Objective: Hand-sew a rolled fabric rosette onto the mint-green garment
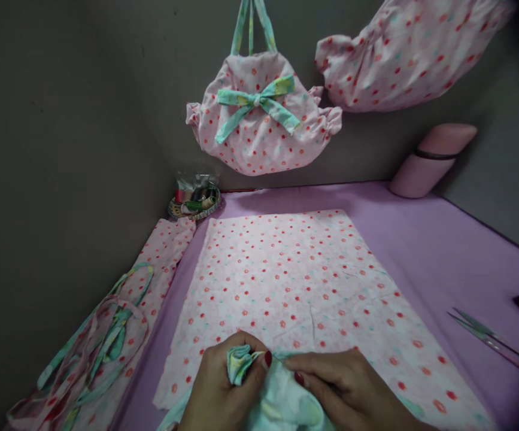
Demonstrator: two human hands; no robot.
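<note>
At the bottom middle, my left hand (230,380) is closed on a mint-green fabric (281,398) with yellow patches. A gathered bunch of the same cloth pokes up between its thumb and fingers. My right hand (342,383) pinches the fabric's upper edge a little to the right, thumb and forefinger together. Whether a needle or pin is in the fingers, I cannot tell. Beneath both hands a pink floral cloth (268,269) lies flat on the purple table cover (376,221).
Scissors (492,341) lie at the right. Pink cloth strips and green ties (115,329) are piled left. A small basket (196,206) of sewing supplies stands at the back left. A pink bottle (432,161) leans at the back right. A pink bag with a green bow (259,126) hangs above.
</note>
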